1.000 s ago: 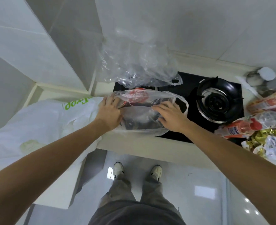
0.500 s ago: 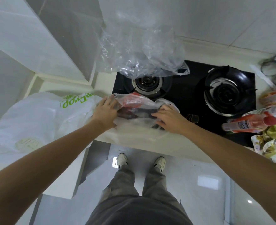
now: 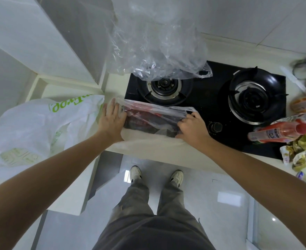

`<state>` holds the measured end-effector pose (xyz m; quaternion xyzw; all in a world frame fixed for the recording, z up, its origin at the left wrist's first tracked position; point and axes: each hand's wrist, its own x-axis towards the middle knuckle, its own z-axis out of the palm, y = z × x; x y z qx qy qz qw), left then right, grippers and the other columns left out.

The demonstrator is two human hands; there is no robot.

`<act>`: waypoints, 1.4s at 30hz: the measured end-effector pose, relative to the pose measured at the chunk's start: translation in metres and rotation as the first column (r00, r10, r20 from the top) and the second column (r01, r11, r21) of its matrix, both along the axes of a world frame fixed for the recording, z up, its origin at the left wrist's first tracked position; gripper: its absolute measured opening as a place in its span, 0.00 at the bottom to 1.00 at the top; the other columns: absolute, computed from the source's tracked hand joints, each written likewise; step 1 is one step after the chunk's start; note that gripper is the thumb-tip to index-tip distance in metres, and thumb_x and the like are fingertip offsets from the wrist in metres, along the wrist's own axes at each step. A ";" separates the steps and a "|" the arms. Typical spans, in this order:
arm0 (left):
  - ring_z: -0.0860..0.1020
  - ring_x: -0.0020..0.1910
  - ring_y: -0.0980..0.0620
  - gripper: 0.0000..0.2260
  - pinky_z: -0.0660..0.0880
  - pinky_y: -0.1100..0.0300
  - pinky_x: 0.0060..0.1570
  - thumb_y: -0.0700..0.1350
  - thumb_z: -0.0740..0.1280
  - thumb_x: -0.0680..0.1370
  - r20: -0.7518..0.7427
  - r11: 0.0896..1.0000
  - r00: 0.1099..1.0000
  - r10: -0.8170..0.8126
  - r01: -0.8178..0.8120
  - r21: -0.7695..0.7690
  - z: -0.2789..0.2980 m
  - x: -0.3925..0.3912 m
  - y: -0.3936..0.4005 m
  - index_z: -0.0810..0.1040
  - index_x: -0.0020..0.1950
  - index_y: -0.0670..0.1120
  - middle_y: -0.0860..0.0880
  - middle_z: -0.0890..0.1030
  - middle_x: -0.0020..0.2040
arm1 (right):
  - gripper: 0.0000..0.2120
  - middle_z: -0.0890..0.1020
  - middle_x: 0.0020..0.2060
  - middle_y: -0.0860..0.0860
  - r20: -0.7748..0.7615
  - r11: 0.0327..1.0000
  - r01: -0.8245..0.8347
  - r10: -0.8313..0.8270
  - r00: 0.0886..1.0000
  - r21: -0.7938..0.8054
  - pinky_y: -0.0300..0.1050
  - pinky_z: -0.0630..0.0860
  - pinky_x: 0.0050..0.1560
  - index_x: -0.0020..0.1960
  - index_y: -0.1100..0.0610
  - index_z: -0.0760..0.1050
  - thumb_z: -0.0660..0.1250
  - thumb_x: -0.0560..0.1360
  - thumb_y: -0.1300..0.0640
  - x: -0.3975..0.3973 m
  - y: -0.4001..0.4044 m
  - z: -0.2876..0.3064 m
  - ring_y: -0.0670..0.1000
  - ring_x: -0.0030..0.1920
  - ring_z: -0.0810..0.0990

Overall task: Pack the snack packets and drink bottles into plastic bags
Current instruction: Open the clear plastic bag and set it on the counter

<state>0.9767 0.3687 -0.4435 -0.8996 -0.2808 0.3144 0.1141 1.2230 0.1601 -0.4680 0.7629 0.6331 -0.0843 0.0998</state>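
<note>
Since a second ago the clear plastic bag [image 3: 154,117] of dark red snack packets slid off the black hob [image 3: 211,98] onto the desk [image 3: 157,150] edge, left hand [image 3: 112,120] flat against it, right hand [image 3: 191,127] pinching it, packing nearly finished.

crumpled clear plastic [image 3: 159,51] overhanging left burner [image 3: 163,87]

Both arms reach forward; left hand [image 3: 112,120] lies flat with straight fingers, right hand [image 3: 191,126] curled, gripping.

Filled bag [image 3: 154,118] lies on the counter's [image 3: 148,150] near edge, stove [image 3: 211,105] behind, shopping bag [image 3: 31,127] left, bottle [image 3: 278,131] right
</note>
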 end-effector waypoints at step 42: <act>0.62 0.72 0.43 0.32 0.56 0.51 0.77 0.54 0.72 0.69 0.059 0.985 0.983 -0.172 0.173 0.000 -0.004 -0.010 -0.003 0.65 0.70 0.50 0.44 0.64 0.70 | 0.64 0.58 0.80 0.58 -0.127 0.974 0.086 -0.114 0.985 -0.211 0.54 0.59 0.79 0.84 0.56 0.47 0.75 0.64 0.28 -0.005 -0.001 0.013 0.59 0.79 0.60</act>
